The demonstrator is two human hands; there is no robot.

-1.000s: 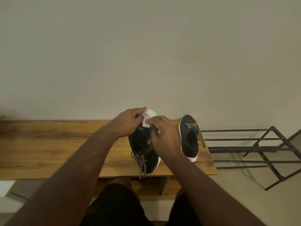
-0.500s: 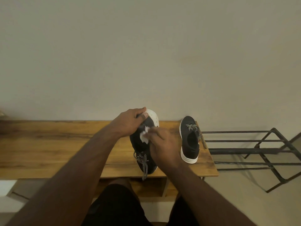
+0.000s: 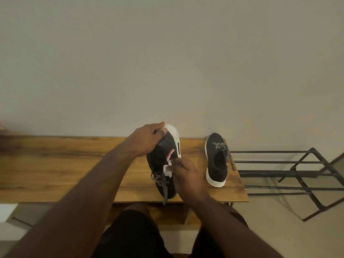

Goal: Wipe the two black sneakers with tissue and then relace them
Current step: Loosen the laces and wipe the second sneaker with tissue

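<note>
A long wooden bench (image 3: 55, 164) stands against a plain wall, a black metal rack (image 3: 297, 174) beside it; a black white-soled sneaker (image 3: 216, 164) sits upright near the bench's right end; the left hand (image 3: 147, 140) grips a second black sneaker (image 3: 160, 161), tilted on its side; the right hand (image 3: 188, 179) pinches crumpled white tissue (image 3: 167, 169) against it.

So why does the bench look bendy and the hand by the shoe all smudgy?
Head view: the wide lens curves the bench; the right hand with the tissue is blurred by motion; dim, warm light; the rack casts soft shadows.
</note>
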